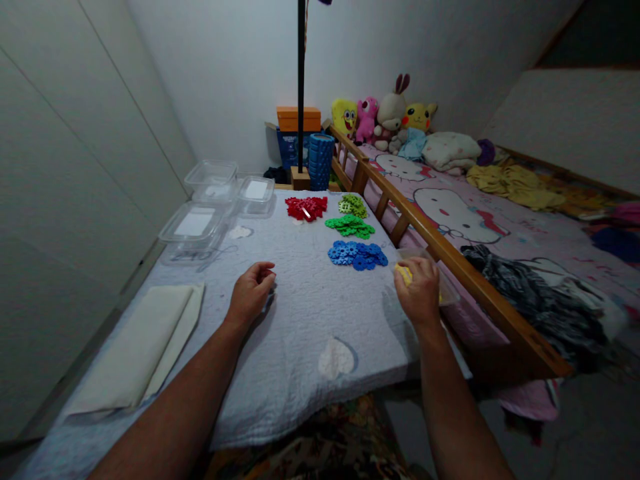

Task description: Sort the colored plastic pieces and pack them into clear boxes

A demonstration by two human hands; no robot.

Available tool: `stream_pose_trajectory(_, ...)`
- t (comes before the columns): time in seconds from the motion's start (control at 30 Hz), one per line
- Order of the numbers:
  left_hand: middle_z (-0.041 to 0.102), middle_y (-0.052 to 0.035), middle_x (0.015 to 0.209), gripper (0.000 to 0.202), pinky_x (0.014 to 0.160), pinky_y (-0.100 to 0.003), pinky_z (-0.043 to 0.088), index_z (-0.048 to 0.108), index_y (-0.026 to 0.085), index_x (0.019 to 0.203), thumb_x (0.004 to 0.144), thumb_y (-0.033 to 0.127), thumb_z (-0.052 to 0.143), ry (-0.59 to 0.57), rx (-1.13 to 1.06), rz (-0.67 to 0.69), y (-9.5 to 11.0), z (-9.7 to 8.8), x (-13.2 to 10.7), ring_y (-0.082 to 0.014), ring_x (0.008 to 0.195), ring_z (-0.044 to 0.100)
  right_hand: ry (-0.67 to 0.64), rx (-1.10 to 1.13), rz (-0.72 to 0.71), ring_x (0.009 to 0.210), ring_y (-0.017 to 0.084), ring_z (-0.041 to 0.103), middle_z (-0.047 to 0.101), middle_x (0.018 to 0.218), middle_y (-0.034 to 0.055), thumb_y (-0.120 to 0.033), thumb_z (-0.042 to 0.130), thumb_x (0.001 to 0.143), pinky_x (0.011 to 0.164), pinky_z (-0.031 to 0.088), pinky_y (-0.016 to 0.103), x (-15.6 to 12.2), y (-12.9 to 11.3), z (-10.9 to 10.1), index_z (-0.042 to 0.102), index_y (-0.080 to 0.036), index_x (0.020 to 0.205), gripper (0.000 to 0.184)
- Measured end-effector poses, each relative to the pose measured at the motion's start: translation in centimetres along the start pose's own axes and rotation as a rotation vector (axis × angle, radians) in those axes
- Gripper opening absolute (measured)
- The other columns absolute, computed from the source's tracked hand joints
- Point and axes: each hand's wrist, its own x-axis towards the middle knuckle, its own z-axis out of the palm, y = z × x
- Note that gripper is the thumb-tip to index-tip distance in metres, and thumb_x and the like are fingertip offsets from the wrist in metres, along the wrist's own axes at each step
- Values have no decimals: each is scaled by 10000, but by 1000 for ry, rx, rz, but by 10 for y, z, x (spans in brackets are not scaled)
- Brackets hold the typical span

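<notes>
My right hand is closed on yellow plastic pieces at the table's right side. It is over a clear plastic container, which it partly hides. Loosely curled, my left hand rests near the middle of the tablecloth, with nothing visible in its fingers. Beyond the hands lie loose piles of flower-shaped plastic pieces: blue pieces nearest my right hand, then green pieces, yellow-green pieces and red pieces farther back.
Clear lidded containers stand at the table's back left. A folded cream cloth or pouch lies at the left. A wooden bed rail runs along the right edge. At the back, a black pole rises from a wooden block.
</notes>
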Motion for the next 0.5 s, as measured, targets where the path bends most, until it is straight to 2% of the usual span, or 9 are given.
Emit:
stream_pose_trajectory(0.07,657,-14,777,355,591,-279,457,696,182,1018,725,382,678,8,0,6,-1,0,0,-160,660,600,-62,139,-98,1100,281,575,646,1102,124,-320,550,931,1012,444,443,7,-16,13,700,-197,1053,229)
stream_pose_trajectory(0.13,662,-14,777,349,595,-279,458,697,185,1019,731,381,678,9,2,12,-2,0,1,-160,662,603,-143,189,-107,1180,284,562,638,1200,142,-380,572,927,1054,435,428,18,-28,32,690,-187,1125,301)
stream_pose_trajectory(0.23,672,-14,780,331,630,-284,465,700,187,1023,746,368,673,15,16,29,-5,0,2,-160,678,610,-222,70,32,1330,333,471,544,1404,192,-491,624,888,1131,365,473,39,-34,65,649,-159,1278,513)
stream_pose_trajectory(0.33,672,-13,779,319,637,-284,463,703,189,1028,763,362,665,13,31,43,-8,0,2,-157,679,609,-294,-64,187,1399,364,399,450,1520,199,-573,621,881,1157,309,513,58,-34,91,594,-175,1389,646)
stream_pose_trajectory(0.5,665,-13,771,336,620,-287,460,702,186,1035,757,371,661,-1,34,32,-9,-1,3,-164,667,608,-408,-141,343,1410,378,376,448,1528,167,-689,517,908,1135,303,540,69,-29,109,564,-257,1452,696)
